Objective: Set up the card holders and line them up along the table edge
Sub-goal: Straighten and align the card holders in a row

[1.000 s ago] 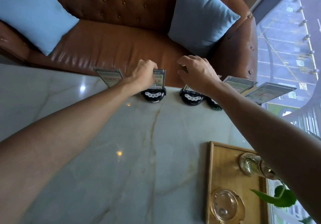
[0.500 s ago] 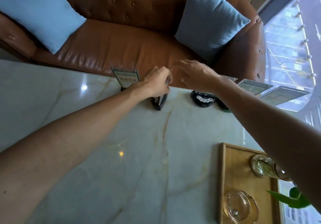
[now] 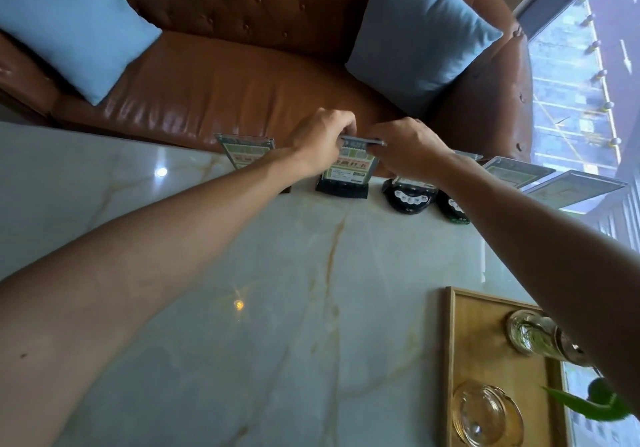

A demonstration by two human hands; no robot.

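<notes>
both hands are on the same card holder (image 3: 346, 174) at the far edge of the marble tabletop (image 3: 242, 273) — left hand (image 3: 323, 134) has its grip pinched on the top left corner, right hand (image 3: 405, 146) has its grip closed on the top right. the holder stands upright on its black base, with 1 more upright holder (image 3: 246, 152) just to its left, partly behind the left forearm. on the right — 2 black call-button units (image 3: 410, 197) sit near the edge, and a wooden tray (image 3: 450, 360) lies nearer the camera.

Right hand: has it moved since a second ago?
Yes. The right hand left the round black base and went leftward to the upright card holder.
</notes>
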